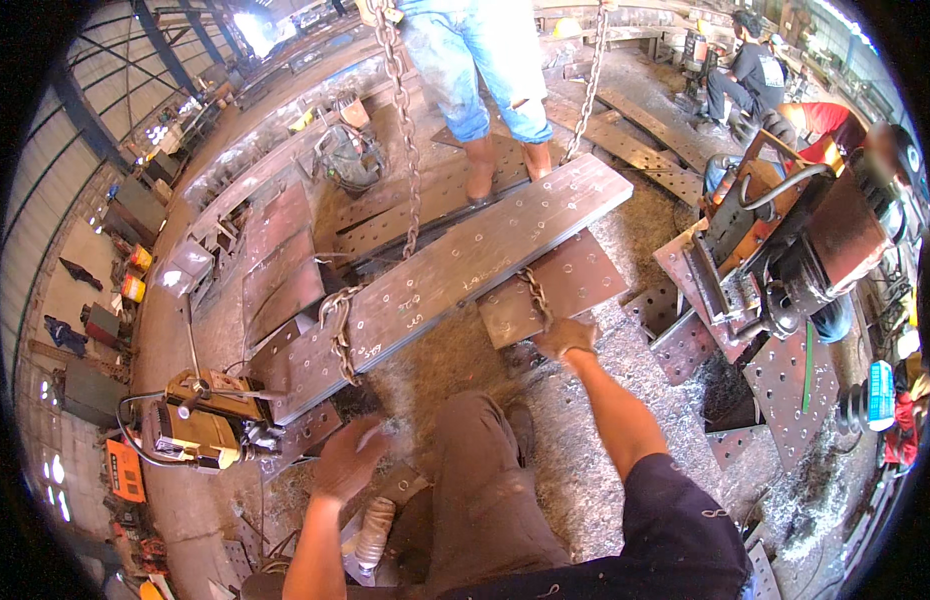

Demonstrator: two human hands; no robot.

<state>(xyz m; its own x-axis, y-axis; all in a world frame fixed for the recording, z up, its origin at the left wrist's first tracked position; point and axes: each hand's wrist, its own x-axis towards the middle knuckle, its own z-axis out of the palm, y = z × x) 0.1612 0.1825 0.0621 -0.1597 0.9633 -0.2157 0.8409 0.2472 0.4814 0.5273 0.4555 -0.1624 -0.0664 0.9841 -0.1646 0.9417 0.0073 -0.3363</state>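
Note:
A stack of long steel plates (455, 270), marked with chalk circles, lies diagonally in front of me. A chain (406, 150) hangs over its far side, and a hooked chain loop (340, 335) wraps its left part. My right hand (568, 338), which looks gloved, is closed at the lower end of a short chain (535, 288) at the stack's near edge. Under that chain sits a flat square plate (560, 285). My left hand (355, 458) is raised near the stack's lower left end, apart from it; motion smears its fingers.
A person in torn jeans (475, 60) stands beyond the stack, beside a second hanging chain (590, 85). A yellow drilling machine (200, 425) is at the stack's left end. Another machine (775, 250) stands right, near a person in red (825, 120). Drilled plates (790, 385) and metal shavings cover the floor.

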